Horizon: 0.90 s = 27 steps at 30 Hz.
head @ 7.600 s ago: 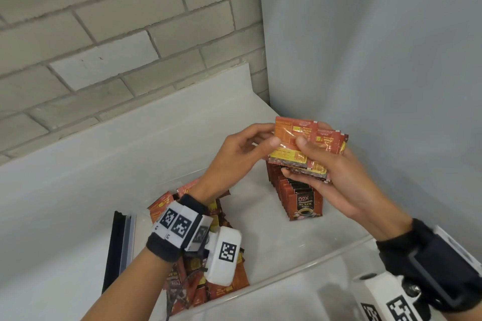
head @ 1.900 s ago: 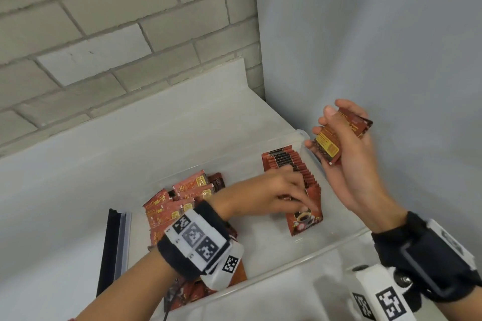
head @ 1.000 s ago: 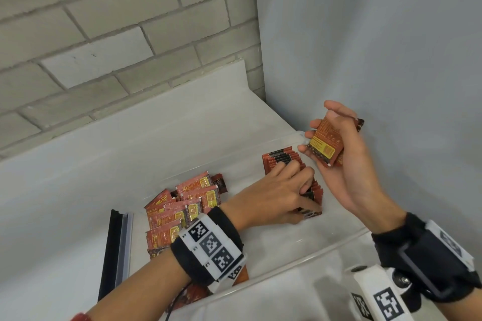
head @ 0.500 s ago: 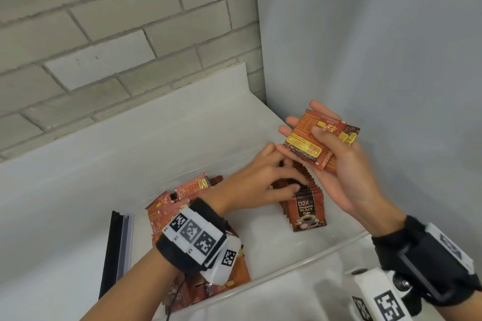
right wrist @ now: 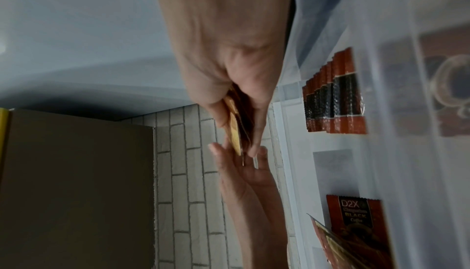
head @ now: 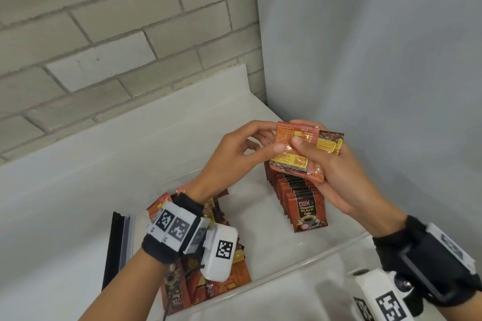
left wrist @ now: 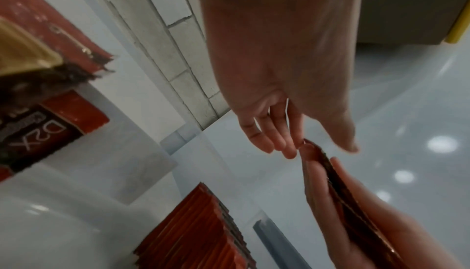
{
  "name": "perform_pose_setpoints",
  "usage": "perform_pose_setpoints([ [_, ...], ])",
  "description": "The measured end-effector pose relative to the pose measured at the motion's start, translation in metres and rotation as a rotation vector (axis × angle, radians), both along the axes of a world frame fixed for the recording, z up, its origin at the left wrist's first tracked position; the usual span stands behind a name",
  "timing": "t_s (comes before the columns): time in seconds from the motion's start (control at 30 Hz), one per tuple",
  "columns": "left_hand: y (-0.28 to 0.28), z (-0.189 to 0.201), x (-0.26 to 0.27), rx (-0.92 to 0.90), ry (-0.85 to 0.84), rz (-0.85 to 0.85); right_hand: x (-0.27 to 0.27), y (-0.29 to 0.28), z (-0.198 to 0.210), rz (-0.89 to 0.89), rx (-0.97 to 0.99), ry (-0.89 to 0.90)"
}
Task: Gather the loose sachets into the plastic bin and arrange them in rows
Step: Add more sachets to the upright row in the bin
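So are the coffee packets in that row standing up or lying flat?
Standing up. The row of sachets stands on edge in the plastic bin, packed one behind another, the front one's label facing out.

Both hands point(head: 284, 161) on a fanned sachet stack point(head: 305, 151) above the bin's upright row point(head: 303, 198).

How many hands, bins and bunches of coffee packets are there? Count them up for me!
Hands: 2, the left hand and the right hand
Bins: 1, the bin
Packet bunches: 3, the held bunch, the row and the loose pile
Total: 6
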<state>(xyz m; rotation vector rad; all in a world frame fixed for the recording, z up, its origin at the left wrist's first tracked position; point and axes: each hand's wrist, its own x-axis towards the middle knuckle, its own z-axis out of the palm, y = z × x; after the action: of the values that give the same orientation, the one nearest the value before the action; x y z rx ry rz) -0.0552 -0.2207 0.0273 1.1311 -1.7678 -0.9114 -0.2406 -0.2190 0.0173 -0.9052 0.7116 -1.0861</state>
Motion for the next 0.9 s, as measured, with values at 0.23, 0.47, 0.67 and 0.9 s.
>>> perform_pose_setpoints([
  [0.23,0.0038,0.0065,0.0004,0.057,0.168,-0.028,0.0027,0.0029,0.0034,0.087,0.043,0.027],
  [0.47,0.0040,0.0078,0.0063,-0.008,0.215,-0.099,0.0049,0.0005,0.0020,0.176,0.182,-0.014],
  [0.67,0.0035,0.0055,0.0075,0.005,0.157,-0.150,-0.0005,0.0008,0.0031,0.219,0.195,-0.052],
  [0.9,-0.0003,0.0046,0.0077,0.001,0.134,-0.089,-0.0024,-0.0020,0.0011,0.145,0.185,-0.016],
])
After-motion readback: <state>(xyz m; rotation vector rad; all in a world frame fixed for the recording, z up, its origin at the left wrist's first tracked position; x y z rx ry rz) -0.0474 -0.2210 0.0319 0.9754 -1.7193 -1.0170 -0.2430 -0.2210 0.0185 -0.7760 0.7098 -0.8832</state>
